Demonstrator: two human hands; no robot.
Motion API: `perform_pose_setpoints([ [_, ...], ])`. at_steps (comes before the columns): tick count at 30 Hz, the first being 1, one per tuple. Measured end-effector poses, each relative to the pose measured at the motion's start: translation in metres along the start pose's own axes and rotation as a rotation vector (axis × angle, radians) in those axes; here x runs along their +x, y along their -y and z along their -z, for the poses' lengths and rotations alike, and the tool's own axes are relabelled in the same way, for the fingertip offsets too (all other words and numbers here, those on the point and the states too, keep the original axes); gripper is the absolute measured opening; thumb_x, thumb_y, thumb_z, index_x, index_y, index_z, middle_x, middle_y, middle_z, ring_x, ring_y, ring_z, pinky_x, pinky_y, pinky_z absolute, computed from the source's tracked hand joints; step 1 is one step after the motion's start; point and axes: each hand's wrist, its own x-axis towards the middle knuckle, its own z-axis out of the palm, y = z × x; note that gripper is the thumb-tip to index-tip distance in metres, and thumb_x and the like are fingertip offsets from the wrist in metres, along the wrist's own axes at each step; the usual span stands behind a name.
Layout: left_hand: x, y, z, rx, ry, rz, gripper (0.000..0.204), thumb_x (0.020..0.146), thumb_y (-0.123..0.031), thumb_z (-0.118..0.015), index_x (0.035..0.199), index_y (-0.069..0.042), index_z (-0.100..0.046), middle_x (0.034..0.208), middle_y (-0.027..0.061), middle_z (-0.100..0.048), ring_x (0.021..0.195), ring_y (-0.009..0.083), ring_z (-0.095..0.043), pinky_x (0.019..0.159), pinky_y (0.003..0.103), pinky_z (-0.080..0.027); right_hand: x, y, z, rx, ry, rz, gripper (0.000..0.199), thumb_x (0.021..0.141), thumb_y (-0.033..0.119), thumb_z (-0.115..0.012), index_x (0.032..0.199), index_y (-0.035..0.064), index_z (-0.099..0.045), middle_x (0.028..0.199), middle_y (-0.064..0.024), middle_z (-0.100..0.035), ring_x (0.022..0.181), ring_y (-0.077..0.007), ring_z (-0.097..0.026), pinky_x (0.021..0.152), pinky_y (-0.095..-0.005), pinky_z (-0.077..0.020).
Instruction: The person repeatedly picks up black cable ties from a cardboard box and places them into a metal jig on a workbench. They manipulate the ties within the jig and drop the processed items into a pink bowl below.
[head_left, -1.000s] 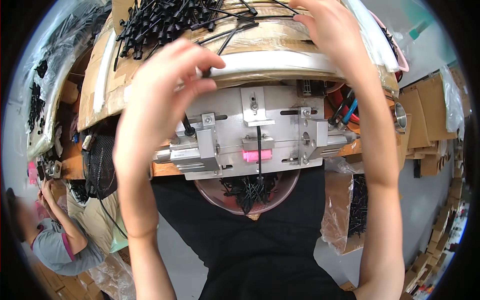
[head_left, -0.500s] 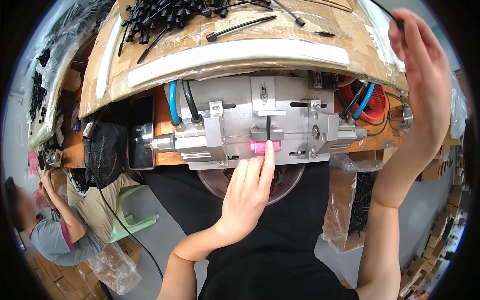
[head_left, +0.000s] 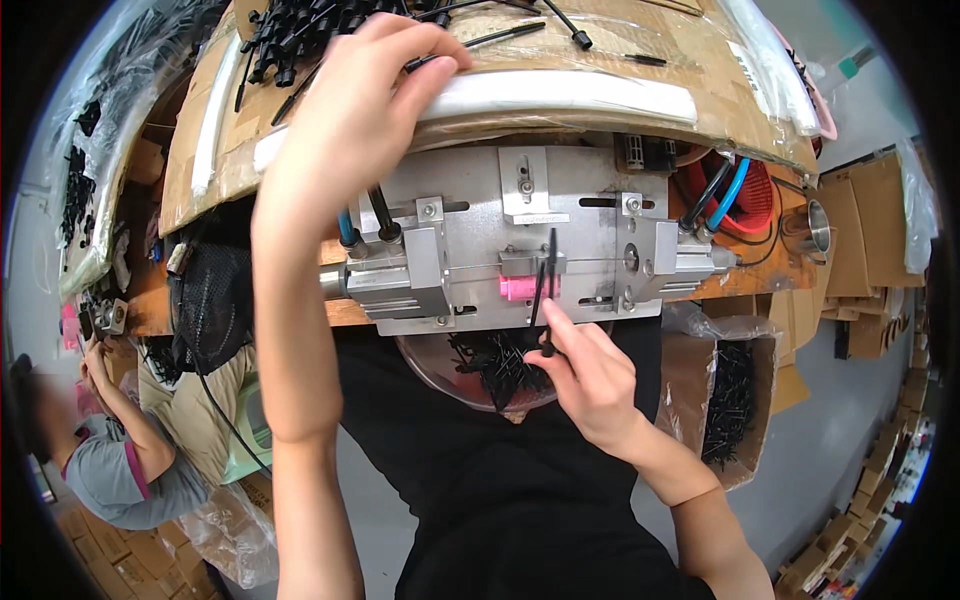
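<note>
My right hand [head_left: 598, 388] pinches a black plastic rod [head_left: 551, 262] by its knobbed lower end, and the rod points up over the metal fixture [head_left: 585, 285]. A second dark strip runs beside it across the pink block [head_left: 516, 289]; whether this is another rod or a shadow I cannot tell. My left hand [head_left: 375, 95] reaches over the cardboard top, thumb and fingers apart around the knobbed end of a lying black rod [head_left: 505, 36]. Behind that hand lies a heap of black knobbed rods [head_left: 283, 45].
Below the fixture, a bowl [head_left: 430, 368] holds black pieces. Cylinders with blue and black hoses flank the plate. A red basket [head_left: 757, 205] and metal cup [head_left: 818, 228] stand at right, above a carton [head_left: 757, 430] of black rods. Another person [head_left: 125, 460] sits at left.
My left hand has left the pink block and moved up to the cardboard. My right hand has come down from the upper right to the fixture's front, with a black rod in it.
</note>
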Motion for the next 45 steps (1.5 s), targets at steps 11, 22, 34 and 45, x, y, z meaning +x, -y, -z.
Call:
perform_pose_setpoints([
  [11,-0.055,-0.071,0.001,-0.078,-0.063,0.200,0.048,0.072,0.011,-0.067,0.115,-0.009,-0.071,0.092,0.0076,-0.062,0.081,0.0203,-0.059,0.072,0.032,-0.051,0.032,-0.004,0.026,-0.099,0.094,0.079,0.055,0.073,0.009,-0.080,0.122,-0.0048,-0.059,0.069,-0.0058,-0.052,0.064,-0.0212,-0.050,0.058,-0.0329,-0.0441],
  [22,-0.140,-0.155,-0.068,-0.030,0.147,0.323,0.072,0.073,-0.007,-0.076,0.138,0.004,-0.047,0.095,0.0097,-0.053,0.084,0.0258,-0.051,0.076,0.038,-0.045,0.255,-0.043,0.073,-0.447,0.260,-0.194,0.024,0.091,0.014,-0.056,0.111,0.0010,-0.061,0.072,-0.0072,-0.061,0.066,-0.0159,-0.058,0.062,-0.0291,-0.0462],
  [34,-0.035,-0.070,-0.013,0.095,-0.133,0.174,0.027,0.082,0.004,-0.059,0.106,-0.005,-0.064,0.088,0.0139,-0.056,0.086,0.0314,-0.055,0.081,0.038,-0.046,0.033,0.005,0.045,-0.044,0.060,0.143,0.031,0.071,-0.005,-0.078,0.099,-0.0030,-0.063,0.086,-0.0129,-0.064,0.066,-0.0227,-0.061,0.055,-0.0284,-0.0486],
  [45,0.038,0.004,-0.003,0.001,0.007,0.115,0.022,0.075,0.008,-0.066,0.095,0.001,-0.059,0.088,0.0177,-0.058,0.086,0.0330,-0.059,0.079,0.038,-0.048,0.009,0.014,-0.005,-0.223,0.013,0.018,0.055,0.069,-0.001,-0.081,0.120,-0.0088,-0.061,0.078,-0.0089,-0.066,0.056,-0.0171,-0.056,0.051,-0.0294,-0.0448],
])
